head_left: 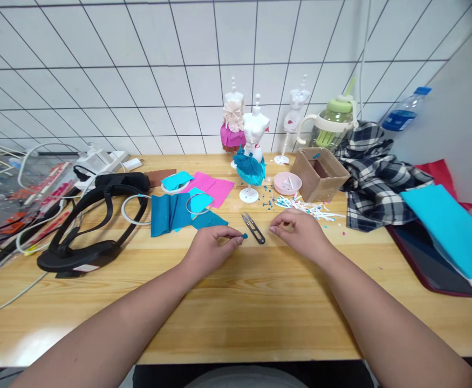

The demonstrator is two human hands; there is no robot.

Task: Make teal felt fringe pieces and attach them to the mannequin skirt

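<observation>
Pinched between the thumb and finger of my left hand (pixel 213 249) is a small teal paper scrap (pixel 244 236). My right hand (pixel 298 233) hovers over the table with thumb and fingertips close together; what they hold, if anything, is too small to make out. Thread snips (pixel 254 229) with a dark handle lie between my hands, touching neither. Beyond them stands a white mini dress form (pixel 255 129) wearing a ruffled teal paper skirt (pixel 250 166). Folded teal crepe paper (pixel 173 213) lies left of the snips, with a thin ring (pixel 199 205) on it.
A pink bowl (pixel 287 184), cardboard box (pixel 319 175) and white paper strips (pixel 310 207) are behind my right hand. Two more dress forms stand at the wall. A black headset strap (pixel 94 226) and cables lie left; a plaid cloth (pixel 377 178) and blue paper (pixel 454 231) lie right.
</observation>
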